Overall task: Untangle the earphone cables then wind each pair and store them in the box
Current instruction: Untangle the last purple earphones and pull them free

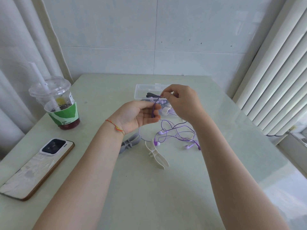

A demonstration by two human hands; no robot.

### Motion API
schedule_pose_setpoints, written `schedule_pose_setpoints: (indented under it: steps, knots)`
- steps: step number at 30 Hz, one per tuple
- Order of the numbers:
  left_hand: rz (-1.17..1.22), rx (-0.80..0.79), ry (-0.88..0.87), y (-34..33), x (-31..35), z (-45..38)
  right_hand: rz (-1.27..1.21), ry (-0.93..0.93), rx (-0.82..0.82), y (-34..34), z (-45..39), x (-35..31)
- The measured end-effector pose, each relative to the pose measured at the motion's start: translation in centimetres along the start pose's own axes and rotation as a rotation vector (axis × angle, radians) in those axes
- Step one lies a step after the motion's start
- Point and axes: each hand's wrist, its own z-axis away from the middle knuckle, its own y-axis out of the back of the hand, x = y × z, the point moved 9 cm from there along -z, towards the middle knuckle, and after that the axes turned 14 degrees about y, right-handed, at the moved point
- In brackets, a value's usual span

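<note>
Bare forearms, no sleeves; thin red-orange string bracelet [116,126] on left wrist

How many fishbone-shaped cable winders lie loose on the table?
2. A grey winder lies beneath the left wrist, partly hidden by it; a cream winder lies just right of it, beside the tangled purple earphones. Others may lie in the box.

Single head-worn wide view, looking forward and down, close over the table [166,188], wall beyond

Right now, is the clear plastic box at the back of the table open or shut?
Open. The clear plastic box shows no lid over it, and wound earphones lie uncovered inside.
</note>
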Motion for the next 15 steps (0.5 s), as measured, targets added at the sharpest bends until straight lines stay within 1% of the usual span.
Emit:
schedule_pose_setpoints:
  steps: [11, 15]
  knots:
    - [-0.023, -0.041, -0.012, -0.29, -0.28, -0.22, -0.036, 0.048, 0.014, 0.25, -0.09, -0.98]
    - [-0.066, -0.101, -0.060, -0.92, 0.23, 0.31, -0.011, 0.023, 0.043, 0.62, -0.10, -0.23]
